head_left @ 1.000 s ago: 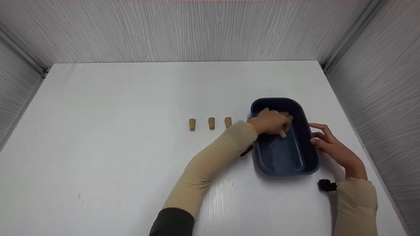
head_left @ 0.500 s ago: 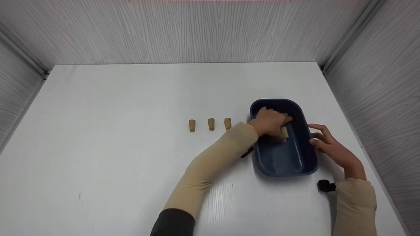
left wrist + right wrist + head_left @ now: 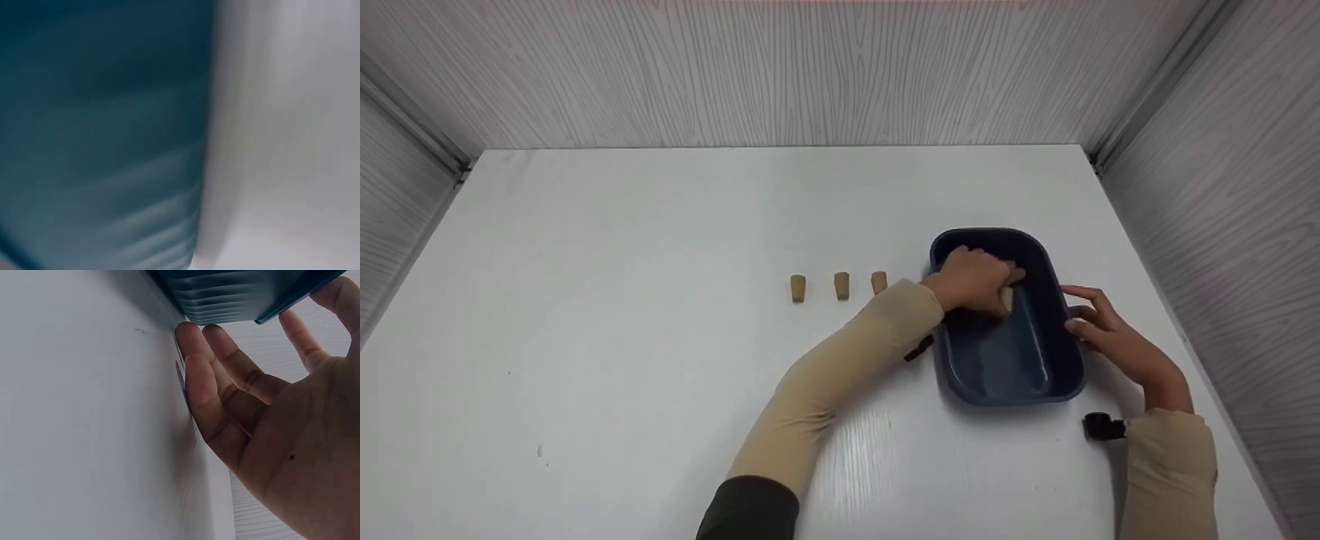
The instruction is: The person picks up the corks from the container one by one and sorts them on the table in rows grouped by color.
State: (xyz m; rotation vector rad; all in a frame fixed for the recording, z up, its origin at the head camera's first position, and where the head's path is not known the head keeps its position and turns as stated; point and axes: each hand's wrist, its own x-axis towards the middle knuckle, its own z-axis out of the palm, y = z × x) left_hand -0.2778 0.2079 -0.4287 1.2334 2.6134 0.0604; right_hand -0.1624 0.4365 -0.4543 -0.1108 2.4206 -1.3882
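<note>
Nearest us, the right hand (image 3: 1117,337) rests loosely spread fingers against the right outer side of a blue tub (image 3: 1011,400), whose long axis runs away from us. Inside its far half, the curled left hand (image 3: 975,281) seems to pinch a cork (image 3: 1006,300) in its grip, fingertips hidden; another cork (image 3: 1017,275) lies just beyond. Left of the tub, nearer the left hand, three corks (image 3: 841,286) line the white bench (image 3: 622,262).

Grey wood-grain panels (image 3: 780,75) border the white table (image 3: 630,300).
</note>
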